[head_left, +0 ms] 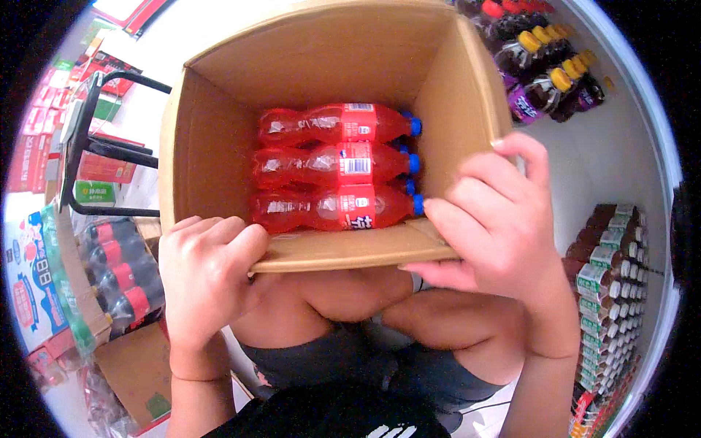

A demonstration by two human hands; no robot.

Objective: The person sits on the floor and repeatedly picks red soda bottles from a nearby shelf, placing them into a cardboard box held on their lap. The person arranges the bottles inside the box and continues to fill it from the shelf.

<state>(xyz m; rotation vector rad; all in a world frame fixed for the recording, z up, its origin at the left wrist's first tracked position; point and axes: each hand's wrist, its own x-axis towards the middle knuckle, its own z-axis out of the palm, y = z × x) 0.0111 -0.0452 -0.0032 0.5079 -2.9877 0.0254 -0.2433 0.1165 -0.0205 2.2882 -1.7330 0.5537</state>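
Note:
An open cardboard box (328,60) is in front of my knees, its opening facing up. Several plastic bottles of red drink (356,164) with blue caps lie on their sides inside it, caps towards the right wall. My left hand (211,268) grips the box's near left corner, fingers curled over the rim. At the near right corner, my right hand (493,219) pinches the cardboard, with fingers spread between the near rim and the right wall. Parts of both hands' grips are hidden behind the cardboard.
Dark drink bottles with yellow caps (547,82) stand at the upper right, and rows of white-capped bottles (608,290) at the lower right. On the left are a black metal frame (82,137), wrapped dark bottles (123,274) and a brown carton (137,367).

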